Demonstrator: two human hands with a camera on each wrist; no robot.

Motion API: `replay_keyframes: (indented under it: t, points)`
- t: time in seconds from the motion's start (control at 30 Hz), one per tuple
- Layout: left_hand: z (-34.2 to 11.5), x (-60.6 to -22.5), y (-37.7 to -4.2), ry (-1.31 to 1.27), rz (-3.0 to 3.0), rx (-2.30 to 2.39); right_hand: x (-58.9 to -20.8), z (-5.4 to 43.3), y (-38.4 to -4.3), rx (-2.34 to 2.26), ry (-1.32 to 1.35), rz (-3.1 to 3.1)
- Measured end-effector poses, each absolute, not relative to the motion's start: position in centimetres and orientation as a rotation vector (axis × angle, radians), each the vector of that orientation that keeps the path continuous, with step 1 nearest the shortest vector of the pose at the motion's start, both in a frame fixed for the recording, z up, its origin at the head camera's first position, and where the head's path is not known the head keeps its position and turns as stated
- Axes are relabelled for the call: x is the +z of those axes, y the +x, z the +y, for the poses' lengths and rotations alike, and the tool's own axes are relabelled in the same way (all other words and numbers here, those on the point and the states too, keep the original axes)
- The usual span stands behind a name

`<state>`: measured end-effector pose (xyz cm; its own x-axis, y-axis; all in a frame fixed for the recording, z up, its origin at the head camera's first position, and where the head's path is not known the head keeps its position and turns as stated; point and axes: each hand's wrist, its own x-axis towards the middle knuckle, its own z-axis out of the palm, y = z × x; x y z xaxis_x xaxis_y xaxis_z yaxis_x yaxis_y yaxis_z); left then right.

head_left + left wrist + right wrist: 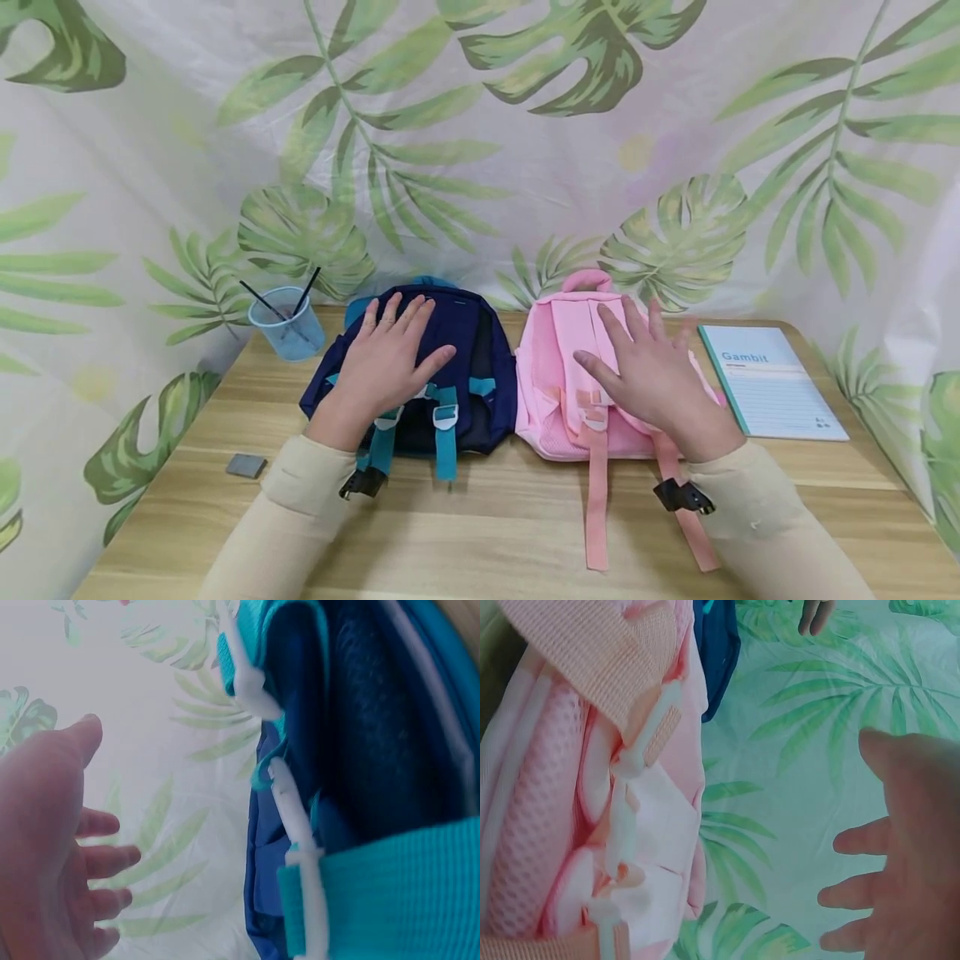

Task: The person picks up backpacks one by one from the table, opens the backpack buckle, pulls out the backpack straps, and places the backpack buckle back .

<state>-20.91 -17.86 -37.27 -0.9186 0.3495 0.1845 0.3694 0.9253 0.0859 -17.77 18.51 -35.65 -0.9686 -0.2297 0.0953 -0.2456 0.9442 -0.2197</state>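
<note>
Two sleeves point(262, 533), frame bottom | left grip point(386, 358), right grip point(648, 362): both released | behind, respectively, mid-frame: one navy backpack point(495, 358), one pink backpack point(538, 367)

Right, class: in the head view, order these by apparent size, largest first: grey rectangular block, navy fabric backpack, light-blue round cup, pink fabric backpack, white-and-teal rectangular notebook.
1. Navy backpack and pink backpack: too alike to rank, both partly covered.
2. Notebook
3. Cup
4. Grey block
</note>
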Motion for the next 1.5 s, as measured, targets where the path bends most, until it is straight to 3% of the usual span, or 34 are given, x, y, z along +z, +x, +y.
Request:
replay_keyframes:
  t: [0.67, 1.5]
  points:
    - [-21.7, -36.3, -22.9, -0.764, -2.966, -0.651, -36.3, 15.4, -19.7, 0.914, 0.597, -2.752]
    - [-24.4, -39.6, -23.9, -0.946, -3.165, -0.675, -39.1, 6.7, -22.1, 0.961, 0.956, -2.826]
